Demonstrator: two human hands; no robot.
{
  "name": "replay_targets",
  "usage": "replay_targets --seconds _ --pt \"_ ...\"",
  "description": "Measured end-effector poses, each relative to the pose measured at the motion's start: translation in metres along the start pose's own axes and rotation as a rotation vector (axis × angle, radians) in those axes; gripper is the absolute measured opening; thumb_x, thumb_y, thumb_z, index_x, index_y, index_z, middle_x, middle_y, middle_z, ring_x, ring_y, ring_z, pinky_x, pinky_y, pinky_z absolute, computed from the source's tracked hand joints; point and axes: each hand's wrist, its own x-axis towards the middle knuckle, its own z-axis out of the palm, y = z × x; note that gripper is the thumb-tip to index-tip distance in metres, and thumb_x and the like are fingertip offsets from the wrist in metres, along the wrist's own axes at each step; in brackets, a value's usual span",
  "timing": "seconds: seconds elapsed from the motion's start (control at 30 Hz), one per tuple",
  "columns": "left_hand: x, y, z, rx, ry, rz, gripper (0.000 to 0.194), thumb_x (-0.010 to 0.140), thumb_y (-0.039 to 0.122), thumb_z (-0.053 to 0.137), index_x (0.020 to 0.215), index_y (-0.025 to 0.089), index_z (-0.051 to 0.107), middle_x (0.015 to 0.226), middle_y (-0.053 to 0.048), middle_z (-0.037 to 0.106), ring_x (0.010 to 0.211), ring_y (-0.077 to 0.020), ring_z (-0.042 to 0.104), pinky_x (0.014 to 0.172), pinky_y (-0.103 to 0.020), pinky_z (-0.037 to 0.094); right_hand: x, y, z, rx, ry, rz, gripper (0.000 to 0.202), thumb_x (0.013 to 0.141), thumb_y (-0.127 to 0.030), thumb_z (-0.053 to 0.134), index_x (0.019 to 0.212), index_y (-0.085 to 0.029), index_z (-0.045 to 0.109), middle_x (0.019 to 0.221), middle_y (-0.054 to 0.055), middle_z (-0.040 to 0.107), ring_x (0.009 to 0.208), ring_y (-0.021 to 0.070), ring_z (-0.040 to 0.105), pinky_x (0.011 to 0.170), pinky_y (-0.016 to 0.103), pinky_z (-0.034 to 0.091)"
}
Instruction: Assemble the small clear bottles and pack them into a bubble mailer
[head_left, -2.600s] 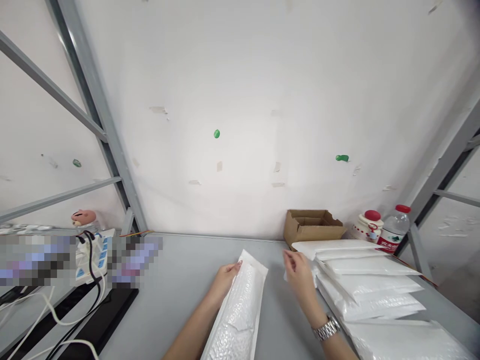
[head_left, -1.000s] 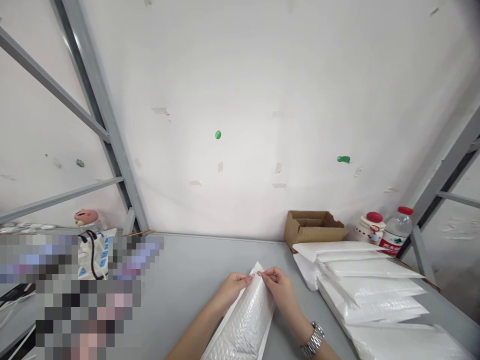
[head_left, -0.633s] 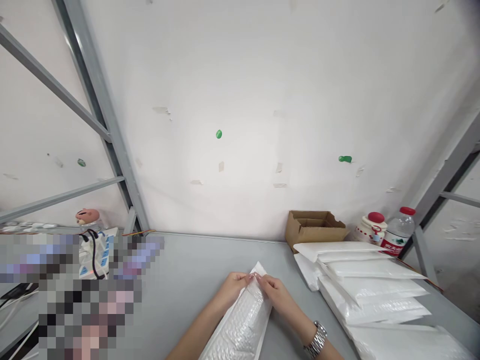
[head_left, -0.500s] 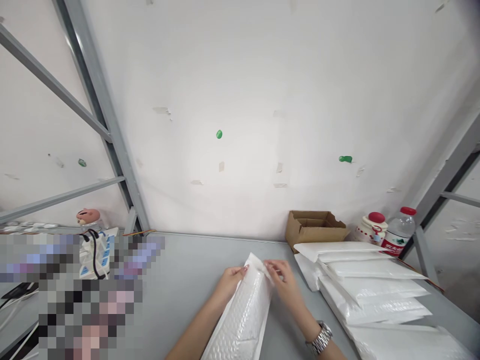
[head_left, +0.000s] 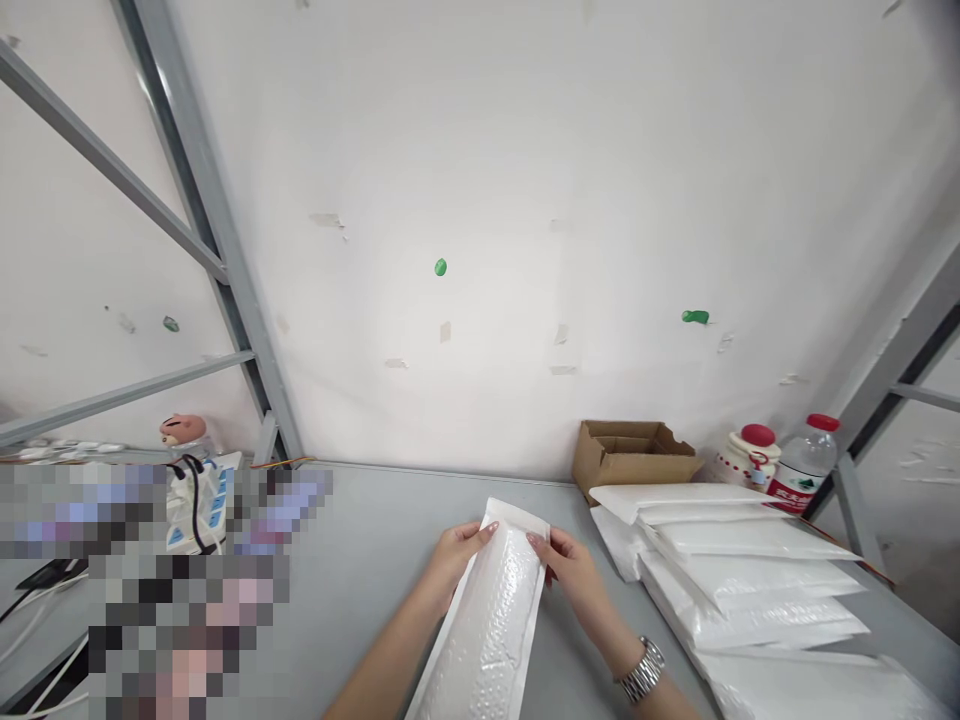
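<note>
A white bubble mailer point(head_left: 491, 620) stretches from the bottom edge toward the middle of the grey table, its narrow end facing away from me. My left hand point(head_left: 459, 555) pinches its upper left edge, thumb on top. On the opposite side my right hand point(head_left: 564, 565) grips the upper right edge, also with the thumb on top and the other fingers mostly hidden beneath. A metal watch point(head_left: 643, 670) circles my right wrist. The far end of the mailer lies flat between both hands.
Several white bubble mailers point(head_left: 757, 580) are piled at the right on the table point(head_left: 360, 560). Behind them stand a cardboard box point(head_left: 634, 470), a red-lidded jar point(head_left: 750, 455) and a plastic bottle point(head_left: 806, 460). A power strip point(head_left: 202, 510) with cables lies left, beside a pixelated area.
The mailer's far end, partly folded under my right fingers before, now lies flat. My right hand has shifted from the top corner down to the right edge. My left hand keeps its grip.
</note>
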Motion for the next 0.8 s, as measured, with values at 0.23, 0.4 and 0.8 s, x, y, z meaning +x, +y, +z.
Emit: replay_targets --seconds 0.23,0.4,0.8 --pt "-0.001 0.004 0.000 -0.012 0.034 0.020 0.042 0.050 0.037 0.080 0.082 0.012 0.068 0.077 -0.007 0.071 0.068 -0.0207 0.064 0.064 -0.027 0.047 -0.002 -0.004 0.003 0.113 -0.130 0.034 0.034 0.067 -0.045 0.065 0.089 -0.021 0.070 0.076 0.002 0.065 0.063 0.0148 0.054 0.058 0.026 0.044" --pt "-0.001 0.006 0.001 0.014 0.030 -0.020 0.045 0.055 0.043 0.076 0.085 0.011 0.067 0.079 -0.008 0.071 0.072 -0.0212 0.065 0.066 -0.028 0.048 -0.002 0.000 0.003 0.145 -0.028 0.076 0.032 0.067 -0.047 0.064 0.077 -0.017 0.070 0.061 0.001 0.061 0.054 0.0143 0.053 0.052 0.026 0.044" --pt "-0.006 0.008 -0.006 -0.049 -0.082 -0.281 0.046 0.059 0.045 0.073 0.091 0.012 0.065 0.078 -0.009 0.069 0.069 -0.0216 0.065 0.065 -0.030 0.050 0.000 0.009 -0.004 -0.338 0.112 -0.330 0.051 0.081 -0.031 0.045 0.131 -0.025 0.039 0.121 0.011 0.051 0.106 0.0254 0.053 0.084 0.044 0.048"
